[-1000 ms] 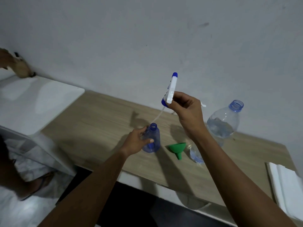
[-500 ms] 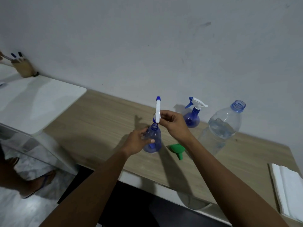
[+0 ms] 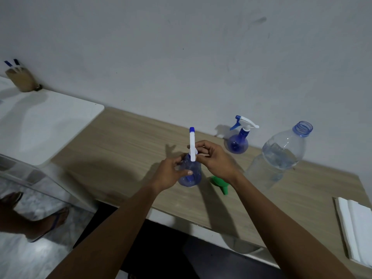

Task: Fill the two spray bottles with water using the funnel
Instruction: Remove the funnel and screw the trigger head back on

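A small blue spray bottle (image 3: pixel 193 178) stands on the wooden table (image 3: pixel 124 154), and my left hand (image 3: pixel 170 174) grips its body. My right hand (image 3: pixel 216 159) pinches the white and blue spray head (image 3: pixel 192 144), which sits on the bottle's neck. A green funnel (image 3: pixel 220 183) lies on its side just right of the bottle, partly under my right wrist. A second blue spray bottle (image 3: pixel 237 140) with its head on stands farther back by the wall. A large clear water bottle (image 3: pixel 281 152), uncapped and partly full, stands to the right.
A white board (image 3: pixel 46 127) lies at the table's left end with a wooden pen holder (image 3: pixel 21 78) behind it. Folded white cloth (image 3: pixel 356 226) rests at the right edge. Another person's foot (image 3: pixel 48 224) in a sandal is on the floor at lower left.
My right hand brought the spray head down from high above the table onto the neck of the bottle in my left hand. The second spray bottle came into view.
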{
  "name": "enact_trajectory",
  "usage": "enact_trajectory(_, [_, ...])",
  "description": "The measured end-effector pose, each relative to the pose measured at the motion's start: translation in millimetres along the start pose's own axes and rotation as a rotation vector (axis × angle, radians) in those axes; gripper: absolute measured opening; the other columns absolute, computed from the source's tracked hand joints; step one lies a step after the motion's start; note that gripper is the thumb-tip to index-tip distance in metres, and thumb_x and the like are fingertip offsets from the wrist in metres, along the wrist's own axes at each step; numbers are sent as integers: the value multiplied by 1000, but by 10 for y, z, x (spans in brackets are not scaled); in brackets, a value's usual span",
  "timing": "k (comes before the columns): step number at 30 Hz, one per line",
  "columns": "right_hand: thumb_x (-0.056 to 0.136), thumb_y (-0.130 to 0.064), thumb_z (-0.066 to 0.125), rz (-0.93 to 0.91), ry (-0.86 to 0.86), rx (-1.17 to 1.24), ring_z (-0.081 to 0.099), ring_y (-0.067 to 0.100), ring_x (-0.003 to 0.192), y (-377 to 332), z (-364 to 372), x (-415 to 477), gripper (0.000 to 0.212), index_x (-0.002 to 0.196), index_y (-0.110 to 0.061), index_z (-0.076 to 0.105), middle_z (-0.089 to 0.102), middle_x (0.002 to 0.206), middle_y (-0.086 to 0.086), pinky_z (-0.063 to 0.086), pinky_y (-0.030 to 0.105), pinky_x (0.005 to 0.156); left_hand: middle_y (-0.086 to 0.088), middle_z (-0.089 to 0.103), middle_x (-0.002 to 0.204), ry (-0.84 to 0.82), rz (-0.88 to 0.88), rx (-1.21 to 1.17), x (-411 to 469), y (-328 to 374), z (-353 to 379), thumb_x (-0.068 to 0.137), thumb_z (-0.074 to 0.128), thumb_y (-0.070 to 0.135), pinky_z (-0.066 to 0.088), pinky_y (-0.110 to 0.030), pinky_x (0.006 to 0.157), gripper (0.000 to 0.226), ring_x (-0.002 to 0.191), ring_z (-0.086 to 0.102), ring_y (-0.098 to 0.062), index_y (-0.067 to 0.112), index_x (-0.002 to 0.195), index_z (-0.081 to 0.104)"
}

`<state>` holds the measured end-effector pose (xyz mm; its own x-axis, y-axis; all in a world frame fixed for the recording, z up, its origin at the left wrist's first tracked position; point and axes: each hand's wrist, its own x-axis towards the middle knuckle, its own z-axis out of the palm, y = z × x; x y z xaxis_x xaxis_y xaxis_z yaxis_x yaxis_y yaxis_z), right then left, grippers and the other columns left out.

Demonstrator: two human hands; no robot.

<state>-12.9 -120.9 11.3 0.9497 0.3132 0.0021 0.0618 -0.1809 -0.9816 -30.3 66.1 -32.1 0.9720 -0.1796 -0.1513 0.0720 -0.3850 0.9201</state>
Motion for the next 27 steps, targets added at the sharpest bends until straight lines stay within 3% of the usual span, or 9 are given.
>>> enact_trajectory(3, [92,9,65,-5,-1,-17,72,21,102,22,-10,-13,26,118,7,61,74,113,22,57,24,87,5,71,113,4,7,7,1,-1,5,82,80,11,42,2,71,56,109,64,-9,14,134,61])
enact_trajectory(7, [93,1,67,-29,-9,-148,71,23,109,15,-29,24,25,117,-5,66,76,112,10,57,31,94,2,72,118,5,10,15,5,-15,1,82,81,15,42,3,71,57,113,64,-11,16,136,61])
enact_trajectory(10, [98,-8,64,-21,-16,-253,69,10,107,-4,-30,16,23,119,-13,71,76,112,-1,54,19,90,8,71,115,10,14,9,1,-6,0,81,81,15,42,4,72,60,114,63,-9,19,137,60])
enact_trajectory(14, [99,-11,64,-30,12,-305,68,5,102,-23,-34,-21,22,118,-14,74,77,111,-3,50,8,82,10,69,114,-3,20,2,-2,-2,5,82,81,14,42,4,71,60,114,62,-7,21,138,59])
enact_trajectory(19, [93,-16,71,-21,2,-397,68,4,97,-61,-46,-26,23,116,-17,75,76,105,-8,52,17,81,10,70,114,-14,19,-1,13,-29,3,82,80,13,43,3,71,59,105,62,2,22,137,59])
enact_trajectory(22, [86,-21,78,-11,61,-413,68,1,89,-34,-8,-15,18,104,-18,75,76,97,-8,55,24,79,7,73,114,-15,20,-18,30,-60,-2,79,82,12,45,-3,76,54,100,63,11,18,130,66])
enact_trajectory(27, [70,-33,89,-5,191,-360,68,14,75,20,106,-2,32,83,-24,62,70,79,-6,57,36,70,7,75,107,-9,15,-32,42,-102,4,78,83,13,48,-6,75,48,101,67,2,20,124,69])
